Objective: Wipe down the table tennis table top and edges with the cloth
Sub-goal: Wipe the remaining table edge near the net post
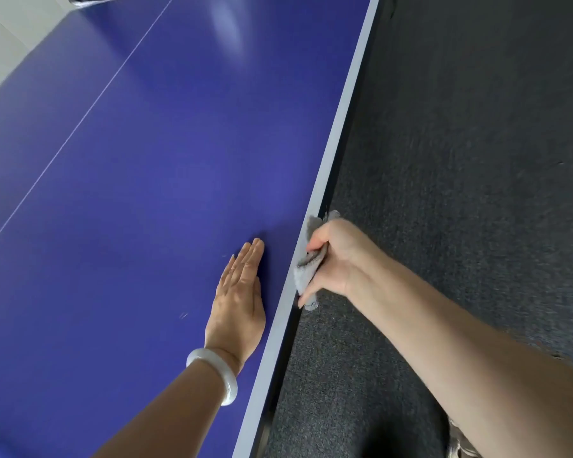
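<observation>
Tabletop: smooth, glossy blue, thin white centre line. Left grip lies flat on it near the right edge, fingers straight, likely bracing; pale bangle at the wrist. Right grip bunches the grey, frayed cloth against the white edge band, apparently wiping the side. Coarse dark carpet further right.

Dark grey carpet; white bangle; pale tiles
</observation>
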`<state>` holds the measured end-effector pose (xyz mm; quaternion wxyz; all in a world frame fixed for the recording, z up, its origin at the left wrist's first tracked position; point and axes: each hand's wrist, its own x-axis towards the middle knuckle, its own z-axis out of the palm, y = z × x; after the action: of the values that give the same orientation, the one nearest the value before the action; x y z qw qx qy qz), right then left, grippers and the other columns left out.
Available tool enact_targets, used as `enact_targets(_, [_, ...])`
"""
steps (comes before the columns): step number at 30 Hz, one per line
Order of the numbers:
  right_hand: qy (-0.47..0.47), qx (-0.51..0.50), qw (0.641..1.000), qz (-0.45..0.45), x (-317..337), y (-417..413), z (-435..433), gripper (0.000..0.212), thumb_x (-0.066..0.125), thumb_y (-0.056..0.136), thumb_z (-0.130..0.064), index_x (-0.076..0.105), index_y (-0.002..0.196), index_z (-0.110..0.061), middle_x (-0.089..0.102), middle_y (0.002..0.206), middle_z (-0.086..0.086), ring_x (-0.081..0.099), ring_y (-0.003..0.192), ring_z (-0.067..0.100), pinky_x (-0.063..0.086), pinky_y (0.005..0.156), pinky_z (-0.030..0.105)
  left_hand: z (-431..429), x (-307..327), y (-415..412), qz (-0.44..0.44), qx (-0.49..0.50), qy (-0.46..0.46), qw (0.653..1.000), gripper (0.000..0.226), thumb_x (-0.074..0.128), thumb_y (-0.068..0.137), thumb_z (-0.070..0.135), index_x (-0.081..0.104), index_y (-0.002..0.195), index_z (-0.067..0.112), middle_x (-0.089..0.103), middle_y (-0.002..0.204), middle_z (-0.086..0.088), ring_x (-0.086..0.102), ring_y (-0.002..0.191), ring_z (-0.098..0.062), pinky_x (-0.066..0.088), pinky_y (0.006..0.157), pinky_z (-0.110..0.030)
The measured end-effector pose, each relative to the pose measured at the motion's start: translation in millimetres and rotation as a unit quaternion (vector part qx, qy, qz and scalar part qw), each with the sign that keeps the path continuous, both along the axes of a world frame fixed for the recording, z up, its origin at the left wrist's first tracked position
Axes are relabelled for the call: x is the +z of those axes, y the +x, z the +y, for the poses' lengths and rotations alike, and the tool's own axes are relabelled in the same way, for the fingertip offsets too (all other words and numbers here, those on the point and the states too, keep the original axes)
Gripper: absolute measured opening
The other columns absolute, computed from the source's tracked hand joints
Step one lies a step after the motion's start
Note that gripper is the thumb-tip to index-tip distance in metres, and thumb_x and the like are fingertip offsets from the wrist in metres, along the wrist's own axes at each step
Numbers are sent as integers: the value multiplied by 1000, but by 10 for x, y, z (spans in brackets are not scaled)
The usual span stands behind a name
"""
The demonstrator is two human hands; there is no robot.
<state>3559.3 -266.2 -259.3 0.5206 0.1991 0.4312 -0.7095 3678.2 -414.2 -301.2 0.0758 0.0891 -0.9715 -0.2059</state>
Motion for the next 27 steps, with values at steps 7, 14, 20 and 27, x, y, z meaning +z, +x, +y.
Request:
enact_targets(7, [214, 43, 950, 222, -367, 372, -446, 80, 50, 101, -38, 1, 155, -5, 30, 156, 16, 35, 140, 34, 33, 114, 49, 7, -24, -9, 2, -3, -37, 999, 58, 41, 91, -13, 38, 147, 4, 38, 154, -7, 29, 146, -17, 19, 121, -36])
enact_targets(14, [203, -102, 917, 328, -565, -420, -480, 73, 54, 99, -34, 18, 151, 3, 41, 144, 28, 46, 113, 22, 43, 105, 50, 80, 88, -98, -65, -19, -164, 984, 60, 25, 82, 5, 55, 134, -1, 52, 139, -14, 50, 125, -34, 39, 106, -45])
enact_targets(20, [194, -150, 919, 310, -645, -856, -527, 74, 59, 96, -33, 26, 146, 10, 48, 137, 32, 56, 116, 37, 44, 102, 53, 67, 168, -1121, -35, -19, -157, 987, 36, 50, 82, -10, 62, 115, 0, 59, 112, -13, 59, 94, -35, 52, 84, -45])
enact_targets(27, [182, -142, 912, 340, -730, -882, -509, 79, 56, 93, -41, 24, 148, 7, 45, 140, 26, 50, 127, 39, 44, 105, 47, 46, -10, -2363, -48, 23, -93, 994, 51, 32, 105, 16, 25, 155, 18, 17, 163, 3, 10, 151, -13, -1, 122, -25])
